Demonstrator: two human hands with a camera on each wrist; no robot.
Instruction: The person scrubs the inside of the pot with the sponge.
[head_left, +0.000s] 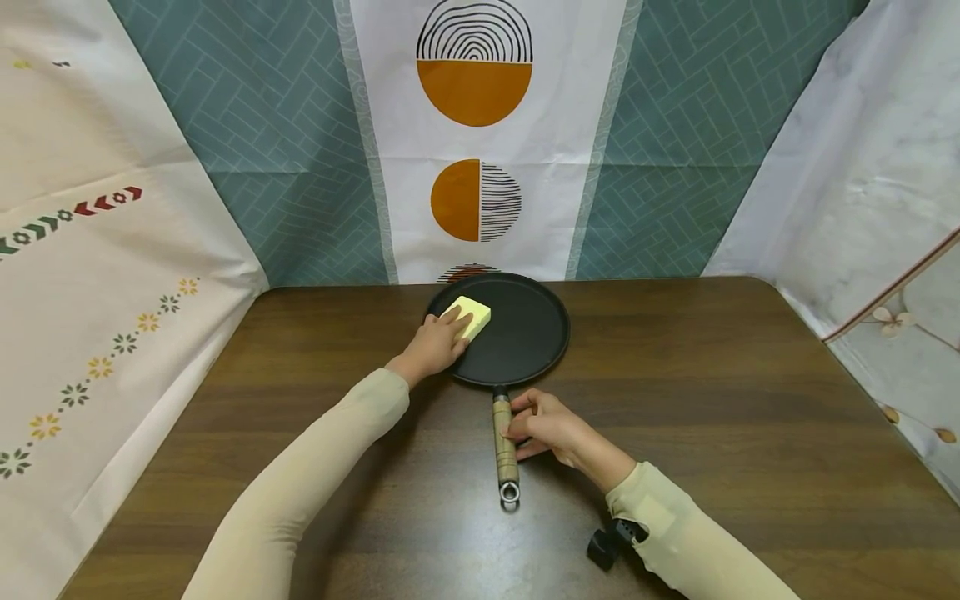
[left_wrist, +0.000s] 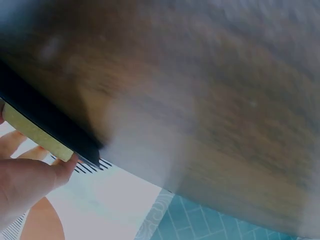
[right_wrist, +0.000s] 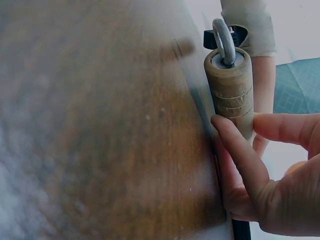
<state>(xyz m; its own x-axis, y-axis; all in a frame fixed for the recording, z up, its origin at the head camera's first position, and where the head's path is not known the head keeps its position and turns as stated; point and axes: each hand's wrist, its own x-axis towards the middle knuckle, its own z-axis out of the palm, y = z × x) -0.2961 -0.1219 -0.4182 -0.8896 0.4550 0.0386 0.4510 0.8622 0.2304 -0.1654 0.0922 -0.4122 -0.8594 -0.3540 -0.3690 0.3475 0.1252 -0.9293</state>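
A flat black pan (head_left: 528, 333) lies toward the far edge of the table, its wooden handle (head_left: 505, 458) pointing at me. My left hand (head_left: 435, 343) holds a pale yellow sponge (head_left: 476, 313) against the left part of the pan's surface. In the left wrist view, thumb and fingers grip the sponge (left_wrist: 37, 134) along its sides, with the dark pan (left_wrist: 50, 115) against its face. My right hand (head_left: 551, 429) pinches the handle from the right. Seen from the right wrist, thumb and fingers touch the handle (right_wrist: 230, 92) below its metal hanging ring (right_wrist: 224, 42).
The brown wooden table (head_left: 675, 400) extends on both sides of the pan. Behind it hangs a teal and white patterned cloth (head_left: 480, 142); pale cloths (head_left: 112, 292) line the sides. A small black device (head_left: 615, 542) is at my right wrist.
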